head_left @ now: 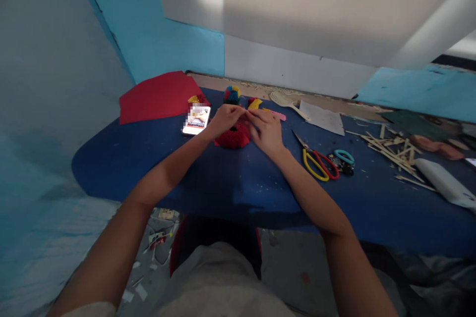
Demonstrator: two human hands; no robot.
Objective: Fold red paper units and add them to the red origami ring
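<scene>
Over the blue table my left hand and my right hand meet at the fingertips. Both are closed in a pinch, and whatever they hold is too small or hidden to name. Just below them lies a round, red, textured piece with a dark hole at its middle, partly covered by the hands. Behind my left hand stands a multicoloured ball, apparently of yarn. A yellow and red piece and a pink strip lie behind my right hand.
Left of my hands is a lit phone, with a red sheet behind it. On the right are scissors with yellow and red handles, a pale hairbrush, white paper, several thin sticks and a white block-like object.
</scene>
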